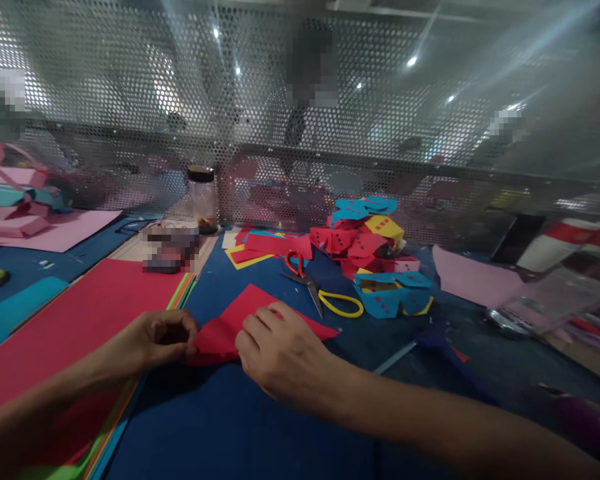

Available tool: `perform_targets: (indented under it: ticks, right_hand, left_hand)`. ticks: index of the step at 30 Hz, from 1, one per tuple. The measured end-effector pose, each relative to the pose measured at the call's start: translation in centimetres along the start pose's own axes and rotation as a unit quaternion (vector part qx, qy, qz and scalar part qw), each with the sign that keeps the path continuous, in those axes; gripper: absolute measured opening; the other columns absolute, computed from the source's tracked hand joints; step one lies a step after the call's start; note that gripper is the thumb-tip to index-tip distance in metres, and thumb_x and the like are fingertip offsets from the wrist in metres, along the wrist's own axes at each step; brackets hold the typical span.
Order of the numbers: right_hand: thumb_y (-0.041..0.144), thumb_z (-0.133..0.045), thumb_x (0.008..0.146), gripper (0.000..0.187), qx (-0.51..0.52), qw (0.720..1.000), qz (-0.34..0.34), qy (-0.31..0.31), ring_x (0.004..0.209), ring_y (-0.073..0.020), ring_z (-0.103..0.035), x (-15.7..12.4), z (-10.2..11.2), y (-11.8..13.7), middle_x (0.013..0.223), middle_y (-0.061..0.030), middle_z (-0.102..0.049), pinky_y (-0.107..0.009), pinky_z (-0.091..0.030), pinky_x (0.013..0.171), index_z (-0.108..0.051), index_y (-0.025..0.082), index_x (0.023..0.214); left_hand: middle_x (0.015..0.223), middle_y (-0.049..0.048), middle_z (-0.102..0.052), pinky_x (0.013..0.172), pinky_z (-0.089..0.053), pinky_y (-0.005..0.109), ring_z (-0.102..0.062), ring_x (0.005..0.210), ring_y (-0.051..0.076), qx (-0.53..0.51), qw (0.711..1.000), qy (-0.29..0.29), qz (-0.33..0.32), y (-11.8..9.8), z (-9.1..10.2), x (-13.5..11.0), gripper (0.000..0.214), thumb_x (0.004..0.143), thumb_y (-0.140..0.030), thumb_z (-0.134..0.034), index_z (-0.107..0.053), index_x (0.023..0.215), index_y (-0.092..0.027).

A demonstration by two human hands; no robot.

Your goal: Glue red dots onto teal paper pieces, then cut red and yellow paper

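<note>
A red sheet of paper [253,300], folded to a triangular shape, lies on the blue tabletop [220,427] in front of me. My left hand [167,340] pinches its left corner between thumb and fingers. Over its middle and right part rests my right hand [280,347], with curled fingers pressing on the paper; the fingertips are partly hidden. Just beyond the paper are scissors [310,287] with one red and one yellow handle, their blades apart and touched by neither hand.
Stacked coloured sheets [100,313], red on top, lie left. Dotted paper shapes [360,233] are piled behind the scissors, beside red strips [275,245]. A lidded jar [203,200] stands by the perforated metal screen [260,147]. Pink paper [475,277] and a plastic bag [555,293] lie right.
</note>
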State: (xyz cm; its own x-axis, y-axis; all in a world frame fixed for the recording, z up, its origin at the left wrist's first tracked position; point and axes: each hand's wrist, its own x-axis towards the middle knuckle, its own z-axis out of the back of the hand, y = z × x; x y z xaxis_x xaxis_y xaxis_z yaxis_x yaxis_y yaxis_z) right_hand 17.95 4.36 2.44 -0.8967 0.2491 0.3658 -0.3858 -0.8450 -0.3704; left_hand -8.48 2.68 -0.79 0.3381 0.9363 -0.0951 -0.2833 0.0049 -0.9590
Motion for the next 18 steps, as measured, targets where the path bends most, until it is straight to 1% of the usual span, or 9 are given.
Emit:
perform_targets:
  ticks: [2,6,10,14,18]
  right_hand:
    - [0.013,-0.051,0.094,0.011,-0.006,1.0,0.007,0.003,0.073,-0.0217,-0.052,-0.09,0.07,0.01,0.081,-0.0051,-0.061,-0.037,-0.036,0.067,-0.057,0.017,0.085]
    - [0.011,-0.051,0.094,0.013,-0.01,1.0,0.016,0.0,0.072,-0.0211,-0.053,-0.23,0.14,0.16,0.08,-0.0054,-0.061,-0.037,-0.036,0.065,-0.057,0.017,0.083]
    - [0.012,-0.052,0.094,0.012,-0.003,1.0,0.014,-0.003,0.073,-0.0209,-0.053,-0.27,0.13,0.33,0.081,-0.0055,-0.062,-0.036,-0.036,0.066,-0.057,0.017,0.084]
    - [0.012,-0.053,0.093,0.01,0.016,0.999,0.015,0.023,0.074,-0.0216,-0.054,-0.33,0.29,0.47,0.082,-0.0061,-0.062,-0.036,-0.036,0.066,-0.059,0.015,0.086]
    - [0.013,-0.051,0.094,0.011,0.025,0.999,0.01,0.032,0.073,-0.0221,-0.053,-0.49,0.2,0.54,0.082,-0.0053,-0.062,-0.037,-0.035,0.066,-0.059,0.016,0.087]
  left_hand:
    - [0.064,-0.0029,-0.057,0.057,-0.041,0.022,-0.053,0.061,0.011,0.009,1.0,0.012,0.004,0.0,0.03,-0.01,0.02,0.081,-0.032,-0.072,-0.062,0.071,-0.018]
    - [0.065,-0.0025,-0.06,0.057,-0.043,0.022,-0.055,0.061,0.012,-0.017,0.999,0.04,0.002,0.35,0.01,0.02,0.022,0.082,-0.036,-0.071,-0.061,0.073,-0.018]
    - [0.063,-0.004,-0.057,0.056,-0.044,0.022,-0.054,0.058,0.011,-0.023,0.999,0.04,0.012,0.4,-0.19,-0.07,0.025,0.081,-0.04,-0.071,-0.06,0.075,-0.018]
    - [0.064,-0.0027,-0.059,0.056,-0.045,0.023,-0.055,0.058,0.012,-0.015,0.999,0.036,0.026,0.0,-0.32,-0.21,0.028,0.081,-0.044,-0.072,-0.06,0.077,-0.018]
    - [0.061,-0.0012,-0.062,0.053,-0.044,0.023,-0.059,0.055,0.014,-0.024,0.998,0.051,0.039,-0.19,-0.07,-0.29,0.031,0.082,-0.048,-0.071,-0.06,0.077,-0.019]
